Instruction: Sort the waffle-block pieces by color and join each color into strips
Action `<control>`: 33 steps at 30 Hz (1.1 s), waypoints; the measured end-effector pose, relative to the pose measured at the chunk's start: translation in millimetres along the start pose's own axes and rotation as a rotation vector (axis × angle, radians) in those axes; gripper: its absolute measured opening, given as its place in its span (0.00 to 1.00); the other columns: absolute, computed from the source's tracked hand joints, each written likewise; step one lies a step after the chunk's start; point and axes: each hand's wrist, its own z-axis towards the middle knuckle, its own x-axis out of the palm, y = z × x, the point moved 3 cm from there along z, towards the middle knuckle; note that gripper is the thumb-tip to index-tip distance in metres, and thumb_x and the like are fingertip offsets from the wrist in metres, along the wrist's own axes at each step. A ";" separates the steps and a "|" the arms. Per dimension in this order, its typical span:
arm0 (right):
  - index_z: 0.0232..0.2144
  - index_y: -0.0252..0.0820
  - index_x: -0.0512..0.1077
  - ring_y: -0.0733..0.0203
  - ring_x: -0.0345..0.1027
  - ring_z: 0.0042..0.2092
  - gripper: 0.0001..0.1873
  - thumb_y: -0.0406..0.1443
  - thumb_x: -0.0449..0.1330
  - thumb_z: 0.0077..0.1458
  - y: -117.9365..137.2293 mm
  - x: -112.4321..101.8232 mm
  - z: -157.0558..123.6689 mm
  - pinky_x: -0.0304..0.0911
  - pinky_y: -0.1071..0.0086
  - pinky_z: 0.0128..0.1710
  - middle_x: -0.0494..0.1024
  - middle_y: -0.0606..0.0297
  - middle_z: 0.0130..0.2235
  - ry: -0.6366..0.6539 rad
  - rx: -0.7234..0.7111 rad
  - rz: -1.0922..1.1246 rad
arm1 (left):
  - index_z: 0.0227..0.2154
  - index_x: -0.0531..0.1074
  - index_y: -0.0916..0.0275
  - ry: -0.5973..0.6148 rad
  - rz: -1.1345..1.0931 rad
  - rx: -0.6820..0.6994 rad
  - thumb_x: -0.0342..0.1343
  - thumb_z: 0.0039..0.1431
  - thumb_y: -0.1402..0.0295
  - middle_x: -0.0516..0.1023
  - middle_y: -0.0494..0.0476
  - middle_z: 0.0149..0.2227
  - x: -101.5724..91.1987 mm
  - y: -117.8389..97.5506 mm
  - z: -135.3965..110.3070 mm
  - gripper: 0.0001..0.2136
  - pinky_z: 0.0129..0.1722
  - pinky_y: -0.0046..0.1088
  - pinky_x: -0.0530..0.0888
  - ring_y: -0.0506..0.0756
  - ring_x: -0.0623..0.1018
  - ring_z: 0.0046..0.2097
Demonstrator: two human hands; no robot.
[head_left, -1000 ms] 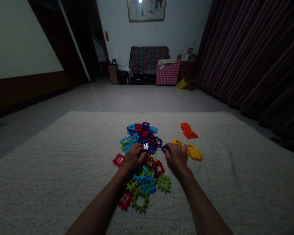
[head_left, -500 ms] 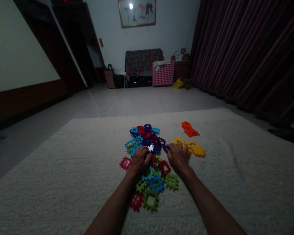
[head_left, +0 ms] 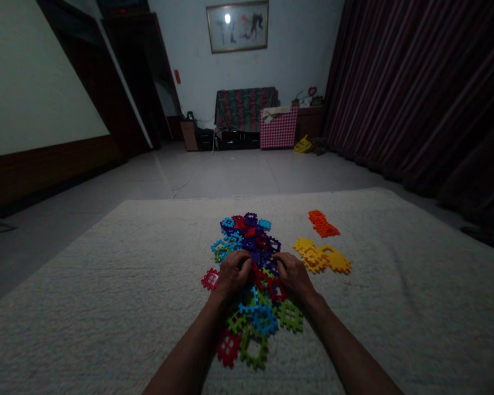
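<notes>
A heap of flat toothed interlocking plastic blocks [head_left: 264, 321] in purple, red, blue and green lies on a pale quilted cover. My left hand [head_left: 234, 272] rests over the heap's left side, its fingers curled and thumb drawn in. What lies under those fingers is hidden. Across from it, my right hand [head_left: 294, 274] reaches in from the right with fingers bent in a pinch at a purple block [head_left: 272, 266]. Between the hands are more purple blocks [head_left: 255, 257] and red ones. A red block [head_left: 211, 279] lies just left of my left hand.
Yellow blocks [head_left: 313, 257] form a separate group right of the heap, with orange blocks [head_left: 321, 224] behind them. The pale cover [head_left: 127, 274] spreads over a raised surface. Beyond are a tiled floor [head_left: 239, 173], a cloth-draped cabinet [head_left: 247, 109] and dark curtains [head_left: 379, 82].
My right hand has moved left, away from the yellow blocks and onto the heap. A bright white-looking block beside my left fingers no longer shows. The view has tilted slightly up.
</notes>
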 end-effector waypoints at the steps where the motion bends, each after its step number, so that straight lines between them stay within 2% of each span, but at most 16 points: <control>1: 0.40 0.41 0.75 0.57 0.73 0.44 0.15 0.30 0.48 0.59 -2.2 -0.3 0.1 0.66 0.64 0.47 0.80 0.58 0.40 -0.018 0.018 0.026 | 0.32 0.77 0.59 -0.014 -0.037 -0.041 0.53 0.59 0.68 0.83 0.55 0.37 -4.9 2.0 2.5 0.07 0.44 0.34 0.76 0.55 0.80 0.41; 5: 0.39 0.41 0.75 0.56 0.74 0.43 0.15 0.33 0.49 0.59 -6.4 -2.2 0.2 0.67 0.63 0.46 0.80 0.58 0.39 -0.076 0.075 0.111 | 0.33 0.79 0.60 -0.118 -0.111 -0.278 0.53 0.60 0.62 0.83 0.53 0.34 -29.6 26.4 15.2 0.11 0.40 0.31 0.77 0.55 0.81 0.38; 8: 0.38 0.41 0.75 0.55 0.74 0.42 0.15 0.35 0.49 0.60 -5.5 -3.6 0.7 0.68 0.62 0.46 0.80 0.58 0.39 -0.089 0.114 0.148 | 0.32 0.79 0.60 -0.220 -0.007 -0.374 0.53 0.59 0.63 0.83 0.54 0.33 -41.7 53.2 27.4 0.11 0.38 0.31 0.76 0.56 0.81 0.37; 10: 0.37 0.42 0.76 0.55 0.74 0.42 0.14 0.36 0.50 0.60 -4.5 -3.9 0.9 0.68 0.61 0.46 0.80 0.58 0.38 -0.083 0.118 0.151 | 0.31 0.79 0.60 -0.217 0.080 -0.315 0.53 0.57 0.66 0.82 0.57 0.35 -39.8 67.2 36.7 0.10 0.42 0.33 0.77 0.56 0.81 0.39; 13: 0.37 0.42 0.75 0.55 0.74 0.42 0.13 0.36 0.51 0.59 -4.5 -3.9 -1.2 0.68 0.61 0.46 0.79 0.58 0.38 -0.093 0.096 0.148 | 0.32 0.80 0.61 -0.119 0.165 -0.166 0.57 0.54 0.67 0.82 0.61 0.40 -25.1 80.1 46.2 0.07 0.50 0.40 0.75 0.59 0.80 0.45; 16: 0.39 0.43 0.75 0.56 0.74 0.43 0.12 0.35 0.52 0.59 -4.8 -3.7 -4.8 0.69 0.61 0.46 0.79 0.58 0.40 -0.144 0.044 0.147 | 0.32 0.80 0.59 -0.044 0.219 -0.098 0.58 0.54 0.67 0.81 0.61 0.45 -10.1 86.7 46.7 0.06 0.54 0.42 0.73 0.59 0.79 0.49; 20: 0.42 0.43 0.74 0.54 0.71 0.51 0.12 0.35 0.53 0.60 -2.9 -0.7 7.6 0.68 0.59 0.51 0.77 0.56 0.47 -0.187 -0.061 0.145 | 0.31 0.81 0.58 0.044 0.237 -0.124 0.59 0.54 0.67 0.79 0.60 0.50 -2.0 91.0 43.2 0.06 0.57 0.41 0.71 0.59 0.77 0.53; 24: 0.43 0.42 0.74 0.50 0.70 0.53 0.14 0.39 0.55 0.58 -5.9 10.9 50.0 0.65 0.53 0.55 0.77 0.53 0.49 -0.155 -0.104 0.110 | 0.29 0.82 0.57 0.126 0.175 -0.178 0.59 0.53 0.67 0.79 0.58 0.52 -4.5 93.2 43.7 0.07 0.58 0.39 0.70 0.60 0.76 0.54; 28: 0.45 0.42 0.75 0.48 0.68 0.54 0.17 0.43 0.55 0.57 -15.7 28.8 83.8 0.62 0.49 0.57 0.77 0.53 0.51 -0.088 -0.068 0.042 | 0.27 0.82 0.57 0.183 0.105 -0.165 0.59 0.53 0.66 0.78 0.57 0.53 -7.9 92.4 44.8 0.07 0.59 0.39 0.69 0.60 0.76 0.55; 33: 0.46 0.42 0.75 0.48 0.68 0.55 0.19 0.45 0.55 0.58 -25.1 44.0 81.5 0.62 0.49 0.57 0.76 0.52 0.52 -0.029 -0.049 0.041 | 0.22 0.80 0.59 0.185 0.021 -0.161 0.58 0.53 0.66 0.80 0.57 0.51 -11.7 87.6 45.6 0.09 0.58 0.38 0.70 0.60 0.77 0.54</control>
